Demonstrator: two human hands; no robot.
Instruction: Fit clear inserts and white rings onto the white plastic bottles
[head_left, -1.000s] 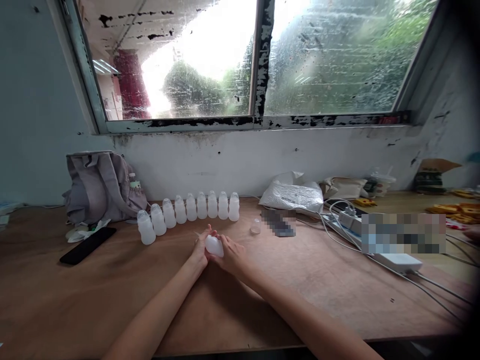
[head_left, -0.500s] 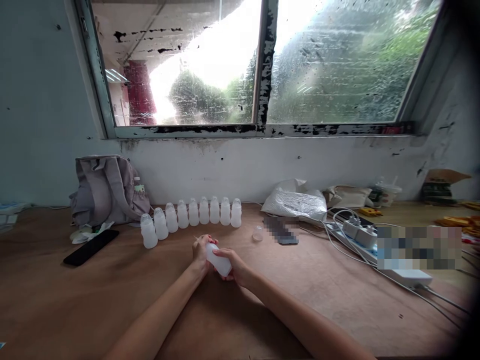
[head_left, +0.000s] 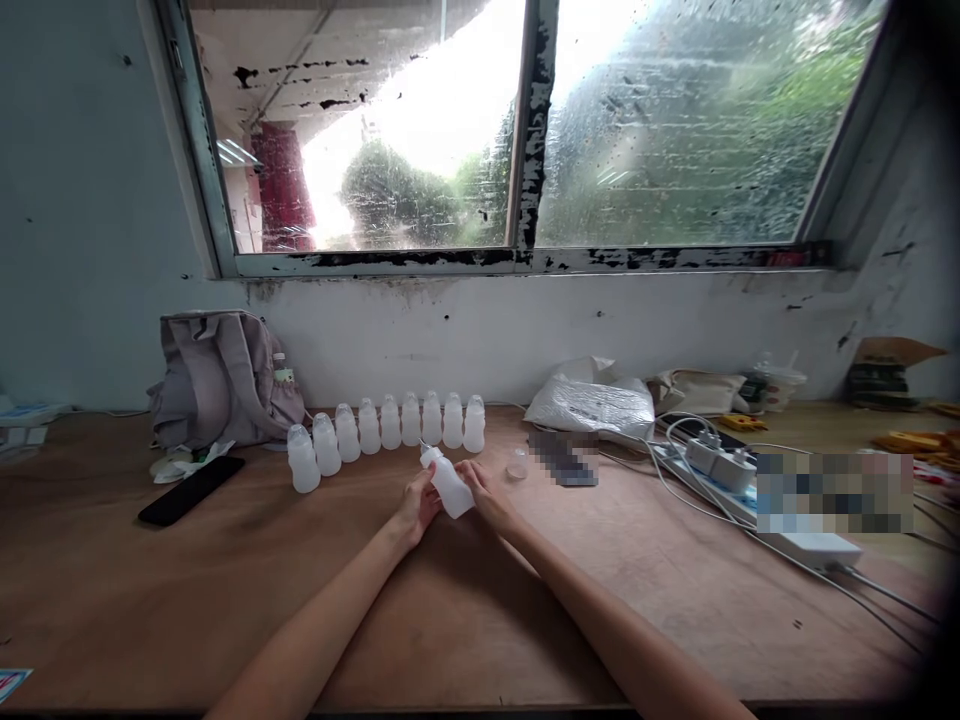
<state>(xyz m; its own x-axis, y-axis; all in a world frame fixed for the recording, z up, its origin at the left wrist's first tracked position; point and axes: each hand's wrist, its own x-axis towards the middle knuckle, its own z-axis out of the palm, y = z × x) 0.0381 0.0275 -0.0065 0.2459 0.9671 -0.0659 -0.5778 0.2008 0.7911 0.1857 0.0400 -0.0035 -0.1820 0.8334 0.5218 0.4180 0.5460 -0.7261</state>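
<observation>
A frosted white bottle point(head_left: 452, 488) is held tilted above the table, its narrow top pointing up and left. My left hand point(head_left: 420, 503) grips it near the neck from the left side. On its right side, my right hand point(head_left: 484, 492) holds the lower body. Just right of my right hand, a small clear cap point(head_left: 517, 463) lies on the table. Behind my hands stands a curved row of several similar capped bottles point(head_left: 369, 427), all upright.
A grey backpack point(head_left: 223, 380) and a black phone point(head_left: 191, 491) are at the left. Silver bubble wrap point(head_left: 592, 402) lies near the wall. A power strip point(head_left: 806, 545) with plugs and cables runs along the right.
The bottle has come up and away from me, and its white neck now shows past my left fingers. Both hands have shifted their hold. The view has moved slightly.
</observation>
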